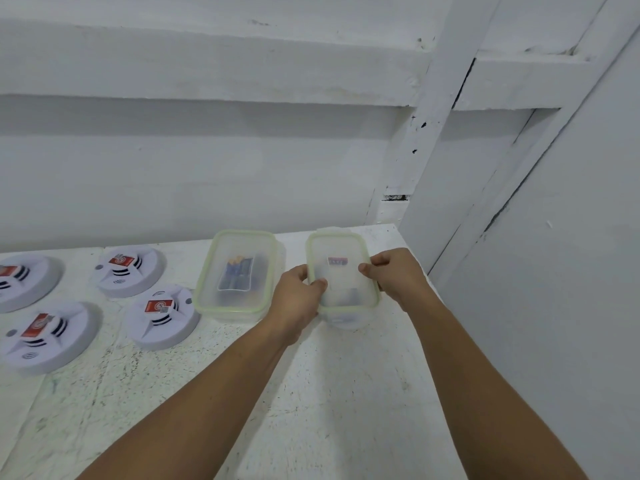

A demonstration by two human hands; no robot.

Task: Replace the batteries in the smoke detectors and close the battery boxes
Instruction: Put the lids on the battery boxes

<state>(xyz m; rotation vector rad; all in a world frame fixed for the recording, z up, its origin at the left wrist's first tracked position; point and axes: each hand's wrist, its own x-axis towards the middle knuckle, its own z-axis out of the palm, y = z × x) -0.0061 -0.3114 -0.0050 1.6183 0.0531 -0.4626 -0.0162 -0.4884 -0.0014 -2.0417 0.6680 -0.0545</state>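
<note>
Hands are closed on the right battery box (341, 282) at the tabletop's (311, 393) far right: the left hand (299, 296) pinches its left rim, the right hand (394, 275) its right rim. Thin, clear plastic is judged light, flexible and slippery; the green-edged lid is best pressed at its side latches. A second box (239, 271) lies just left, detectors (161, 315) beyond.
</note>
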